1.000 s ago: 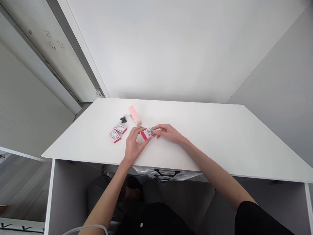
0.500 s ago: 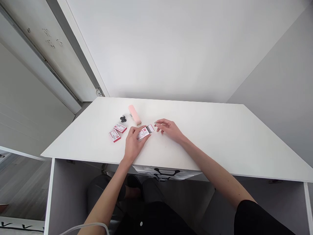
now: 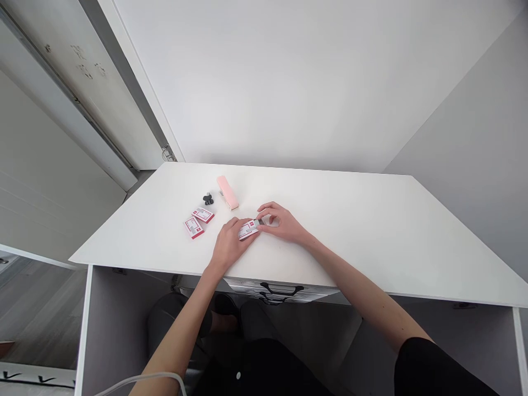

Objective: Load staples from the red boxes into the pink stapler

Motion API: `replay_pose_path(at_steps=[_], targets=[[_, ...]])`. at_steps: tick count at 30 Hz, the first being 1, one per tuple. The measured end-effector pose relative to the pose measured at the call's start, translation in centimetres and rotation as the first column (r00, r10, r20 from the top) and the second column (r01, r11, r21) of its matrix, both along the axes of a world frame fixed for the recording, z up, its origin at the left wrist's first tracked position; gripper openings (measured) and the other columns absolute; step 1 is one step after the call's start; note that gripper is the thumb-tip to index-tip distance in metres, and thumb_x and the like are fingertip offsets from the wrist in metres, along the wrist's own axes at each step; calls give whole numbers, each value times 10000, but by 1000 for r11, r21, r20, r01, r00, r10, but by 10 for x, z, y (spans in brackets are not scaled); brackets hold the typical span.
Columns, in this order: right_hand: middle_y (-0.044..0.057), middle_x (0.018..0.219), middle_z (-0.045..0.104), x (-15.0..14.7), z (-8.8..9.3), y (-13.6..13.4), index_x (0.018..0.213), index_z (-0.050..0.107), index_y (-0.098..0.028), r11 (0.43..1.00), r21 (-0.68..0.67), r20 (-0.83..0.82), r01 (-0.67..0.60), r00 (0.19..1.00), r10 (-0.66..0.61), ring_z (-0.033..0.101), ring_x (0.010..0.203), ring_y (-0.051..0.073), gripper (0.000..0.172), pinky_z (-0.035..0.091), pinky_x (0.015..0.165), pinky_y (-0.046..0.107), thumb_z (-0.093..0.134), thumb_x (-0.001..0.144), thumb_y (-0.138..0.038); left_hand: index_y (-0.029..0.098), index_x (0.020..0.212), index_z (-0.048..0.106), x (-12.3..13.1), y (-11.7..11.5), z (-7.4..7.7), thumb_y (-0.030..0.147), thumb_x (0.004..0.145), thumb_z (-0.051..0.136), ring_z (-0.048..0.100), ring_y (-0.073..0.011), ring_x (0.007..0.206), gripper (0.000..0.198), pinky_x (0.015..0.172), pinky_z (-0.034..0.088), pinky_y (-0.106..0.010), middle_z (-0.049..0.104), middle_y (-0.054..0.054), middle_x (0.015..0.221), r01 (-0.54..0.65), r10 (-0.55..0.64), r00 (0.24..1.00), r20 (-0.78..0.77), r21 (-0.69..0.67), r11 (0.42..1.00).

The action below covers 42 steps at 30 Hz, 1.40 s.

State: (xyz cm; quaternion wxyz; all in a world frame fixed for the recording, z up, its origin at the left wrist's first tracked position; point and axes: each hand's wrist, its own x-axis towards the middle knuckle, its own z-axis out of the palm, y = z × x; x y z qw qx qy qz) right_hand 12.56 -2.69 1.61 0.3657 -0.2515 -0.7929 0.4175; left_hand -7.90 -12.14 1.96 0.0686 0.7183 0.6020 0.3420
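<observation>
My left hand [image 3: 231, 242] is closed around a small red-and-white staple box [image 3: 248, 227], with thumb and fingers along its long sides. At the box's right end, a grey inner part shows. My right hand [image 3: 284, 223] has its thumb and fingertips pinched on that end; whether a small piece is between them is hidden. Beyond the hands lies a pink stapler [image 3: 227, 192]. Two more boxes of the same kind, one nearer [image 3: 193, 226] and one farther [image 3: 203, 214], lie left of my left hand.
Small black clips [image 3: 208, 199] sit left of the stapler. All of this is on a white desk top [image 3: 350, 231] that meets a white wall at the back. Black drawer handles [image 3: 281, 290] jut out under the front edge. A pale cable [image 3: 144, 377] crosses my left forearm.
My right hand, which held a small silvery piece just off the box, has come left and down onto the box's end. The left hand has shifted slightly, and less inner part sticks out.
</observation>
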Motion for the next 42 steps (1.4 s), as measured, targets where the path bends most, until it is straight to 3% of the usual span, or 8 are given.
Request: replay_pose_path(at_steps=[7, 11, 15, 21, 27, 34, 38, 42], targets=[[75, 1283, 638, 1, 5, 0, 1161, 737, -302, 999, -41, -40, 30, 999, -32, 647, 1091, 228, 335, 536, 839, 368, 768, 877, -476, 235, 1192, 697, 0, -1, 2, 462, 951, 688, 720, -253, 981, 331, 850, 569, -381, 743, -64, 1082, -26, 26, 998, 53, 4, 1000], [45, 1021, 664, 1, 6, 1, 1155, 708, -264, 981, -177, -73, 74, 993, -88, 632, 913, 193, 341, 509, 787, 345, 688, 935, -524, 227, 1196, 674, 1, -1, 4, 454, 957, 681, 716, -260, 1045, 330, 899, 572, -397, 746, -70, 1156, -26, 25, 996, 89, 3, 1000], [-6, 834, 624, 2, 6, 1, 1092, 694, -243, 954, -293, -67, -62, 997, 44, 573, 728, 155, 344, 475, 718, 329, 666, 946, -553, 229, 1233, 659, 2, -1, 5, 452, 968, 670, 708, -254, 1019, 346, 883, 567, -394, 739, -69, 1129, 35, -34, 997, 73, -10, 999], [-28, 821, 621, 3, 7, 0, 1126, 634, -254, 921, -364, -72, -135, 991, 116, 569, 652, 139, 369, 466, 635, 312, 729, 910, -538, 260, 1284, 646, 2, -2, 7, 469, 978, 664, 688, -240, 976, 371, 831, 549, -368, 705, -53, 1068, 116, -114, 993, 43, -44, 992], [-6, 854, 656, 0, 9, -3, 1143, 622, -232, 901, -374, -103, -220, 975, 195, 608, 680, 139, 377, 488, 606, 294, 686, 948, -549, 255, 1312, 598, 2, -3, 5, 480, 989, 648, 687, -249, 1048, 397, 905, 541, -392, 706, -64, 1184, 157, -155, 987, 31, -65, 985], [-4, 867, 648, 0, 6, 1, 1120, 632, -223, 920, -381, -100, -95, 993, 61, 595, 647, 121, 352, 481, 579, 280, 687, 947, -524, 213, 1251, 588, 1, -1, 2, 455, 986, 637, 635, -287, 1114, 361, 982, 510, -433, 668, -106, 1161, -113, 111, 993, 29, 86, 990], [-1, 858, 646, 3, 7, 0, 1105, 647, -224, 920, -387, -83, -65, 996, 36, 588, 662, 125, 345, 477, 585, 281, 680, 942, -527, 199, 1242, 639, -3, 0, 1, 430, 952, 679, 549, -332, 1220, 373, 1107, 435, -510, 590, -141, 1214, -385, 371, 922, 108, 197, 902], [4, 868, 649, 5, 10, -1, 1077, 661, -222, 916, -399, -63, -49, 998, 26, 585, 680, 128, 315, 476, 598, 283, 676, 944, -508, 194, 1447, 530, -6, 1, -2, 303, 919, 680, 391, -426, 1383, 560, 1160, 308, -658, 476, -193, 1455, -579, 568, 815, 116, 139, 803]])
